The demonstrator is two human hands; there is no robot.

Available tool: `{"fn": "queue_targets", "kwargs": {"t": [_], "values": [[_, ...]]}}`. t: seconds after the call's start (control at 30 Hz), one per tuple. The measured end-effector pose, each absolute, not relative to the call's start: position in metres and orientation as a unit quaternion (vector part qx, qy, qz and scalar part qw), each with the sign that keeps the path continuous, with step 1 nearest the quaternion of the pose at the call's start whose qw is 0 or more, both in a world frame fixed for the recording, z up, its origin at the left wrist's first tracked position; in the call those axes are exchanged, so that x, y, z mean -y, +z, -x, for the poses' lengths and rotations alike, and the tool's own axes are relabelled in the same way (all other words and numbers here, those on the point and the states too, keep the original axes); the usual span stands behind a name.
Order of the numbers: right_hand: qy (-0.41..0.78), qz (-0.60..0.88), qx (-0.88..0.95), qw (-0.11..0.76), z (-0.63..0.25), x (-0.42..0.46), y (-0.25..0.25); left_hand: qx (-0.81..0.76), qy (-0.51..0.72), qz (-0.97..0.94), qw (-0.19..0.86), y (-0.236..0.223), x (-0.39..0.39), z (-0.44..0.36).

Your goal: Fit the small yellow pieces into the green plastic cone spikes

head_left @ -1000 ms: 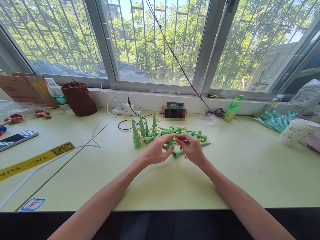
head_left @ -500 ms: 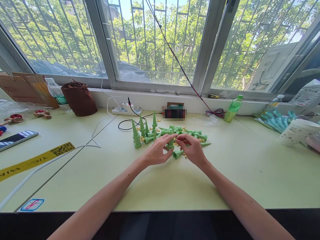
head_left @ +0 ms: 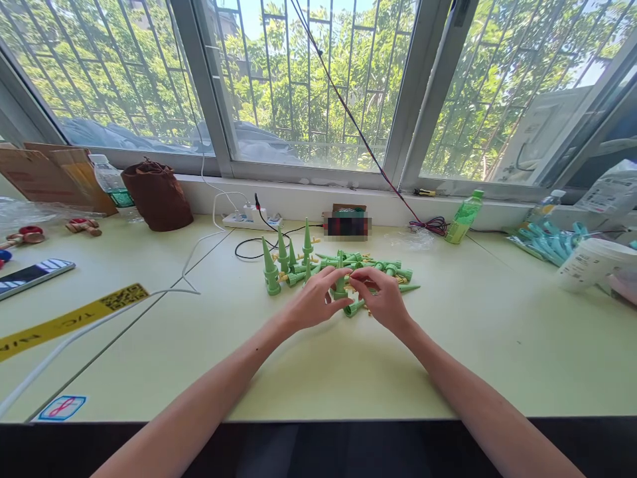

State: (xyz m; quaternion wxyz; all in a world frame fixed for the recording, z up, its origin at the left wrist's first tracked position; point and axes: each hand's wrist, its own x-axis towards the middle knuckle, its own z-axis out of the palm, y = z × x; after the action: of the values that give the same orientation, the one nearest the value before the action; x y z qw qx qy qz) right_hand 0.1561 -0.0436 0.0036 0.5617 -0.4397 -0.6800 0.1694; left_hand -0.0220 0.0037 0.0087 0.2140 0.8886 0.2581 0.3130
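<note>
A green plant watering spike (head_left: pixel 340 289) stands point up between my hands. My left hand (head_left: pixel 313 302) curls around it, thumb low and fingers behind. On its right side, my right hand (head_left: pixel 382 297) is closed in a pinch; whatever lies between the fingertips is hidden. A bit of yellow shows beside the spike there. Just under my right hand lies another green piece with an open, ridged end (head_left: pixel 353 308). Several assembled spikes (head_left: pixel 271 273) with yellow valves stand upright to the left. Behind my hands is a pile of loose green spikes (head_left: pixel 393 267) and small yellow parts.
A power strip (head_left: pixel 233 221) with cables and a blurred dark box (head_left: pixel 347 224) sit by the window. At left are a brown pouch (head_left: pixel 156 196), a phone (head_left: pixel 34 279) and a white cable (head_left: pixel 186 265). A green bottle (head_left: pixel 464 218) and white cup (head_left: pixel 592 264) stand right.
My left thumb has shifted slightly right, across the spike's base toward the lying green piece. My right hand keeps its pinch in nearly the same place.
</note>
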Motion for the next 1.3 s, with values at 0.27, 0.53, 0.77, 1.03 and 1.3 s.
{"fn": "queue_targets", "kwargs": {"t": [0.27,0.53,0.77,1.03,1.3], "values": [[0.162,0.446,0.684,0.555,-0.1557,0.0430,0.0025,-0.257,0.332,-0.894,0.159,0.0063,-0.0040,0.0203],[0.182,0.443,0.682,0.553,-0.1555,0.0434,0.0023,-0.259,0.344,-0.890,0.150,0.0067,-0.0015,0.0194],[0.206,0.440,0.680,0.550,-0.1553,0.0437,0.0022,-0.254,0.351,-0.890,0.140,0.0053,-0.0027,0.0189],[0.227,0.430,0.679,0.551,-0.1554,0.0442,0.0031,-0.260,0.350,-0.889,0.144,0.0059,-0.0016,0.0191],[0.197,0.417,0.705,0.539,-0.1564,0.0456,0.0022,-0.277,0.362,-0.879,0.139,0.0059,-0.0030,0.0184]]}}
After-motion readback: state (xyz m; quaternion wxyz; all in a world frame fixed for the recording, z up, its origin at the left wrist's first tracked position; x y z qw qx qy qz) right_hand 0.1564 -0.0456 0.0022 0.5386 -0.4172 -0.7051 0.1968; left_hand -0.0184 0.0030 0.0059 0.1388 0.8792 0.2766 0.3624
